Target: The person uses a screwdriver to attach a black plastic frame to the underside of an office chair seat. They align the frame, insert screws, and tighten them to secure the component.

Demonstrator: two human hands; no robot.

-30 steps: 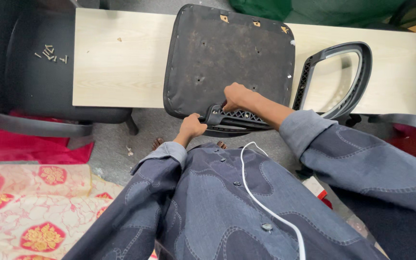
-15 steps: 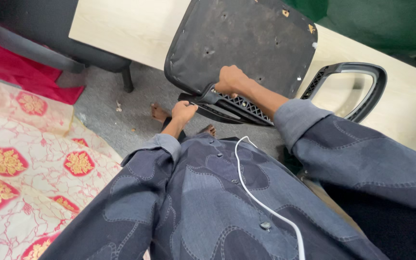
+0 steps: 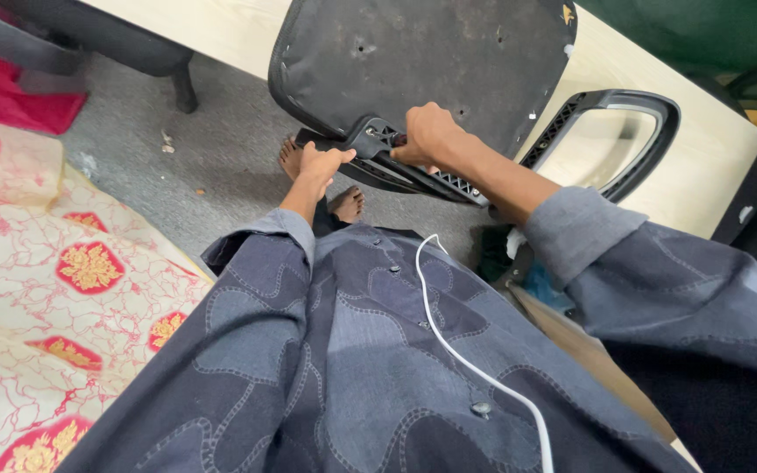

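A black office chair seat [image 3: 431, 61] lies upside down, its dark underside up, resting on a pale wooden table [image 3: 659, 166]. A black plastic armrest [image 3: 615, 144] loops out at its right side. My right hand [image 3: 427, 133] grips the ribbed black plastic frame [image 3: 449, 182] at the seat's near edge. My left hand [image 3: 319, 166] holds the same frame's lower left end, fingers curled around it. My bare feet [image 3: 343, 203] show on the floor beneath.
Grey carpet floor [image 3: 212, 149] runs under the table. A cream and red patterned cloth [image 3: 63, 298] covers the left. A dark chair base [image 3: 124, 39] and a red mat [image 3: 10, 96] sit at the upper left. A white cable [image 3: 449, 342] hangs down my blue-grey shirt.
The view has tilted down and left, so the table and seat sit higher in the picture. Both hands have kept their grip on the frame at the seat's near edge.
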